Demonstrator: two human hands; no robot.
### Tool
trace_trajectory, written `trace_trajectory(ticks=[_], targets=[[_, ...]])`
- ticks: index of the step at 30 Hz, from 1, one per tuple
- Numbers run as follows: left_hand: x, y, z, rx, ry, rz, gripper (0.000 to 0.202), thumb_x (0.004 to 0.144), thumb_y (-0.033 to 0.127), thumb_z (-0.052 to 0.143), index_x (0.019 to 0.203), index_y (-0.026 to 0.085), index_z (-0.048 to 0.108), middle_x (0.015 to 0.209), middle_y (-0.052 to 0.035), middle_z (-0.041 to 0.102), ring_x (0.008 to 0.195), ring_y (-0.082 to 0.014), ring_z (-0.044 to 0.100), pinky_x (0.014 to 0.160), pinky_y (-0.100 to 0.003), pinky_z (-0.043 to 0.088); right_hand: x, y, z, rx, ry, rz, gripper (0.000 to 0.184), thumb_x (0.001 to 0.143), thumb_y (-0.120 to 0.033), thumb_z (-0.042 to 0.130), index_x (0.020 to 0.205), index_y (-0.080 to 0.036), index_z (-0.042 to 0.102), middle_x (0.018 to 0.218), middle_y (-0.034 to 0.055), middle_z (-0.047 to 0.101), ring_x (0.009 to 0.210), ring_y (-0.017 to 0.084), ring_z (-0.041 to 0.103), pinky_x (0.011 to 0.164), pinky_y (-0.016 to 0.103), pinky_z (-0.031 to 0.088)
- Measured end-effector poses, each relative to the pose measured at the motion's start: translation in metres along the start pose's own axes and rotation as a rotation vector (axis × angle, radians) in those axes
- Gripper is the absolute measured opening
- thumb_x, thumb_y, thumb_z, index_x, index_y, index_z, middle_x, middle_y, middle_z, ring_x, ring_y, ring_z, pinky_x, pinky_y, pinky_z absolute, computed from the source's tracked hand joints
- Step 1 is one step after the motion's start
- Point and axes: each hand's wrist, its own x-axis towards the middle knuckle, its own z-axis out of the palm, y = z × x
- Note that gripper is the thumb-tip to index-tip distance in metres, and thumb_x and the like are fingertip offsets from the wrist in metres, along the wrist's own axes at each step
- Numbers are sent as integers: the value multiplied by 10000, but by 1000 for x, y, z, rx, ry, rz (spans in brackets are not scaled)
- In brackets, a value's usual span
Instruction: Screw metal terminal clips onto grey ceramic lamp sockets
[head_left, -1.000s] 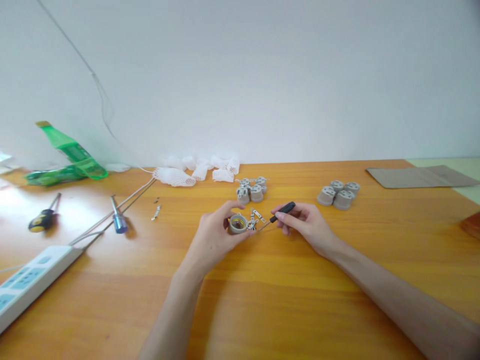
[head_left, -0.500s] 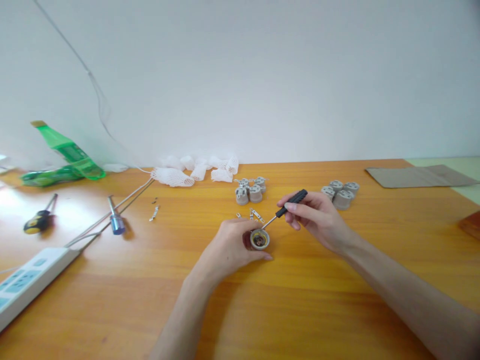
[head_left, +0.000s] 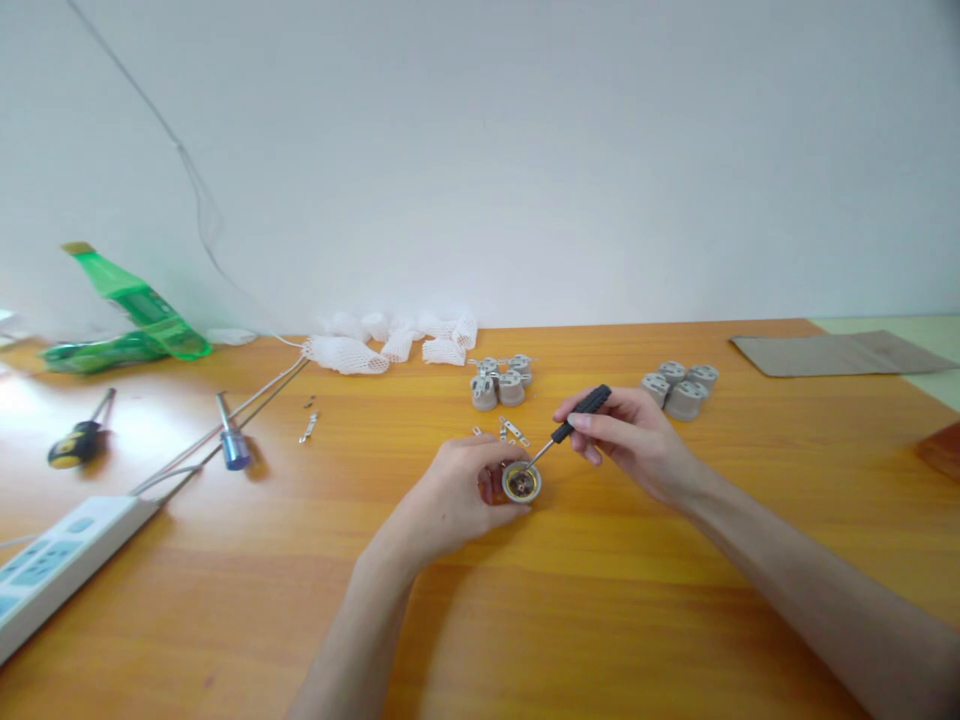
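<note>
My left hand [head_left: 457, 500] is closed around a grey lamp socket [head_left: 522, 483], its open mouth turned up toward me with a brass-coloured lining inside. A screwdriver [head_left: 583, 412] with a black handle is pinched in my right hand [head_left: 634, 435]. Its metal shaft slants down to the left, and the tip is at the socket's mouth; what it touches inside is too small to tell. Just beyond the socket lie several small metal strips [head_left: 514, 431]. Farther back stands a cluster of similar grey sockets [head_left: 511, 387], some with metal strips on top.
More grey sockets [head_left: 685, 397] stand at the right, near a flat brown sheet [head_left: 840, 354]. White foam netting [head_left: 349, 354] lies along the wall. Leftward are a blue-handled screwdriver [head_left: 235, 450], a yellow-and-black screwdriver [head_left: 71, 446], a power strip [head_left: 71, 560] and a green bottle [head_left: 139, 305].
The socket has shifted slightly and its mouth faces me more fully. My left fingers have changed position around it. The screwdriver has dipped slightly with my right hand.
</note>
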Motion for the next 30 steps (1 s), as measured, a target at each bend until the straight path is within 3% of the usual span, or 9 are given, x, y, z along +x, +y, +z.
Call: trace_trajectory(ticks=[3,7,12,16,20,26,30], targets=[[-1,-2,-2,1,-21,-24,170,751,212,737,920,228,749,737,8,694,640,-145,598,610,-235,461,0,-3,1,44,26,13,150,813,-322,775,902,-205,805,669,28,678,546,132,524,506,290,379],[-5,-9,-10,5,8,-94,279,720,234,782,999,238,773,763,3,717,645,-153,616,619,-251,486,2,-5,0,149,125,10,126,792,-303,781,862,-202,808,651,26,670,542,121,510,498,278,361],[-8,-14,-21,-27,183,-158,294,770,326,770,1038,205,777,811,-29,742,670,-162,628,637,-269,516,6,9,-6,-2,166,32,176,790,-322,787,889,-177,795,687,35,697,549,126,555,534,284,402],[-7,-18,-23,22,357,-205,410,734,360,808,1106,193,772,840,-43,760,664,-168,629,618,-276,515,7,20,-10,-123,169,61,225,795,-350,787,905,-154,782,692,31,690,551,119,565,538,273,419],[-6,-23,-23,-12,402,-238,468,720,341,808,1160,190,746,876,-32,771,669,-163,641,657,-286,530,6,20,-10,-85,167,39,252,802,-356,789,938,-145,774,709,27,692,569,114,576,545,260,441],[-8,-28,-26,2,333,-289,418,748,369,790,1123,188,755,902,-39,773,704,-174,651,677,-301,536,2,13,4,-204,50,42,250,839,-345,753,990,-145,763,770,48,736,612,132,640,602,279,521],[-11,-36,-28,44,389,-293,477,748,410,795,1166,188,740,890,-38,766,695,-174,647,678,-311,541,-4,11,18,-217,-102,82,258,863,-329,725,1058,-163,758,889,62,766,738,155,695,733,309,573]])
